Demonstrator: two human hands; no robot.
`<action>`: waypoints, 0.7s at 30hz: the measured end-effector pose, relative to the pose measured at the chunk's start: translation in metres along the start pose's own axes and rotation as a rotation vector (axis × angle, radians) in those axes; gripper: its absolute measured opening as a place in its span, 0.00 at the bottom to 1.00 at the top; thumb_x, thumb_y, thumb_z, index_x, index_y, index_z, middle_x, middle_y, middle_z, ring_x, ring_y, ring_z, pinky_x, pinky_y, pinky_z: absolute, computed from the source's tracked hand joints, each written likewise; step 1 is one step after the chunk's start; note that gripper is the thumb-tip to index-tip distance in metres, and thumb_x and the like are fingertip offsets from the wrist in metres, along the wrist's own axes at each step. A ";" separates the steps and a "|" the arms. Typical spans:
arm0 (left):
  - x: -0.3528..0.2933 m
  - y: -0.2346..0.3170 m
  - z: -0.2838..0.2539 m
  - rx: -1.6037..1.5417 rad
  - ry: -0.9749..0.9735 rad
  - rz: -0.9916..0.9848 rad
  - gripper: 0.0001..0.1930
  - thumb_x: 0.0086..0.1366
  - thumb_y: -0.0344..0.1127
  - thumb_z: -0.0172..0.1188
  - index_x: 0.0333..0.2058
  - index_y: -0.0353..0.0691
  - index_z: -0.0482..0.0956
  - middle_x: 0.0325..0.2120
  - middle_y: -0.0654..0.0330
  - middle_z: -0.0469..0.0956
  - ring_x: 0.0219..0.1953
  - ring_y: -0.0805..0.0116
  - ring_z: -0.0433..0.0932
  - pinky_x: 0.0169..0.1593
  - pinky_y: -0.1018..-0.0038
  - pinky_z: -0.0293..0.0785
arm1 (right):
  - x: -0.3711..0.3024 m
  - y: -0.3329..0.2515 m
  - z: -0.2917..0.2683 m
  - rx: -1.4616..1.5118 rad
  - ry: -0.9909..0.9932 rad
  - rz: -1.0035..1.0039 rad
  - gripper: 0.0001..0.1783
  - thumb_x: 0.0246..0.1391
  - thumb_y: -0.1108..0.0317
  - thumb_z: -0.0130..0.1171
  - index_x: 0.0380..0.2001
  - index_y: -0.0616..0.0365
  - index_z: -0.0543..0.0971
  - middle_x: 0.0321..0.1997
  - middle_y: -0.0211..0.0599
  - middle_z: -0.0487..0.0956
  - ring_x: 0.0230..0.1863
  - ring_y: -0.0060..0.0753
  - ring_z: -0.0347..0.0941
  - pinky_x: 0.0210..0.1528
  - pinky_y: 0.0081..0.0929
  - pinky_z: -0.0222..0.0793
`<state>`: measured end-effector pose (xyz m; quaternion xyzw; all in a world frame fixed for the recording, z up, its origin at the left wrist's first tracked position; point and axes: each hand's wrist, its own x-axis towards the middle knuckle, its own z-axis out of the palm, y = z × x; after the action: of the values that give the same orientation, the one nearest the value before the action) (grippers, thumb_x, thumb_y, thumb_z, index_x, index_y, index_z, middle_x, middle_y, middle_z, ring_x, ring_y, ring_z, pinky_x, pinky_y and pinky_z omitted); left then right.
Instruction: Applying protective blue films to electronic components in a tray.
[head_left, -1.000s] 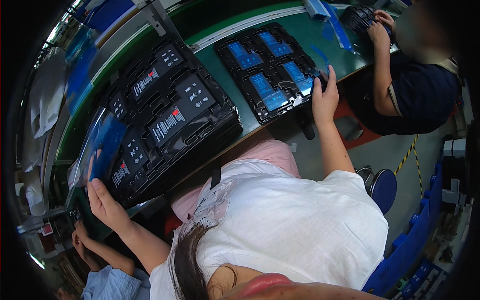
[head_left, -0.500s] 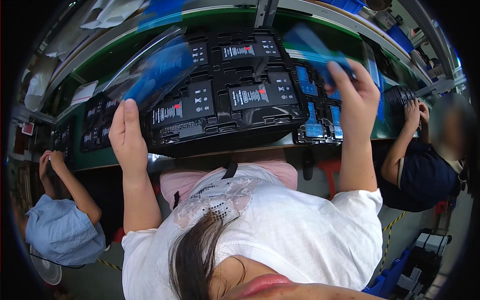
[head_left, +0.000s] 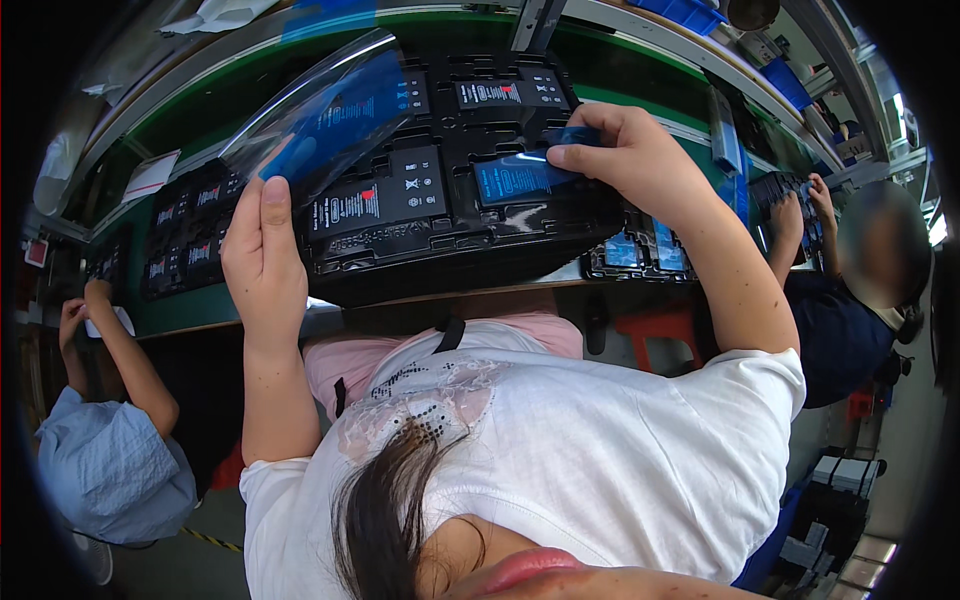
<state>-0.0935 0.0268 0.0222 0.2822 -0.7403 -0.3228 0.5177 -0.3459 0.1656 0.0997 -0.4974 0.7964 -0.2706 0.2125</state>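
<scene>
A black plastic tray (head_left: 455, 235) lies in front of me, with flat black batteries (head_left: 385, 195) in its pockets, each with white print and a small red mark. My left hand (head_left: 265, 255) pinches a clear sheet carrying blue film (head_left: 355, 105) between thumb and fingers, tilted above the tray's left part. A small piece of blue film (head_left: 520, 177) is pinched in my right hand (head_left: 620, 150). It lies over the near right battery, whose print shows through. Whether the film's whole surface touches the battery I cannot tell.
To the right sits another tray (head_left: 640, 260) of blue-covered batteries; more black trays (head_left: 185, 235) lie on the left. A metal post (head_left: 537, 25) rises behind my tray. One co-worker (head_left: 115, 465) sits at left, another (head_left: 835, 320) at right.
My right hand has come left and down from the tray's right side, bringing the blue film over the near right battery. My left hand keeps its hold on the sheet.
</scene>
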 end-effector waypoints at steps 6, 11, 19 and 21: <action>-0.001 -0.001 0.001 -0.026 0.020 -0.026 0.18 0.69 0.41 0.49 0.41 0.29 0.75 0.23 0.71 0.65 0.26 0.85 0.57 0.29 0.86 0.53 | 0.001 0.006 0.004 -0.022 0.020 -0.037 0.15 0.48 0.61 0.62 0.31 0.65 0.78 0.27 0.39 0.75 0.29 0.28 0.73 0.34 0.24 0.70; 0.000 0.001 0.002 -0.008 0.027 -0.019 0.17 0.69 0.41 0.48 0.40 0.29 0.75 0.22 0.71 0.63 0.25 0.85 0.56 0.28 0.85 0.52 | 0.001 0.010 0.006 0.011 0.019 -0.047 0.15 0.48 0.61 0.62 0.31 0.65 0.77 0.28 0.40 0.74 0.29 0.29 0.73 0.34 0.25 0.69; 0.001 -0.001 0.003 -0.006 0.037 0.022 0.18 0.69 0.42 0.48 0.38 0.29 0.74 0.22 0.71 0.63 0.25 0.84 0.56 0.29 0.85 0.52 | 0.001 0.013 0.008 -0.016 0.050 -0.083 0.16 0.47 0.61 0.62 0.32 0.65 0.77 0.28 0.42 0.74 0.29 0.31 0.73 0.34 0.26 0.69; 0.002 -0.001 0.004 -0.019 0.033 0.019 0.18 0.69 0.42 0.48 0.39 0.29 0.74 0.22 0.70 0.64 0.25 0.84 0.57 0.29 0.85 0.53 | 0.001 0.013 0.008 0.004 0.034 -0.081 0.16 0.47 0.61 0.62 0.32 0.65 0.77 0.28 0.43 0.74 0.29 0.32 0.73 0.34 0.26 0.69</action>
<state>-0.0976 0.0256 0.0213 0.2755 -0.7312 -0.3203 0.5356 -0.3507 0.1676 0.0852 -0.5241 0.7785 -0.2891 0.1890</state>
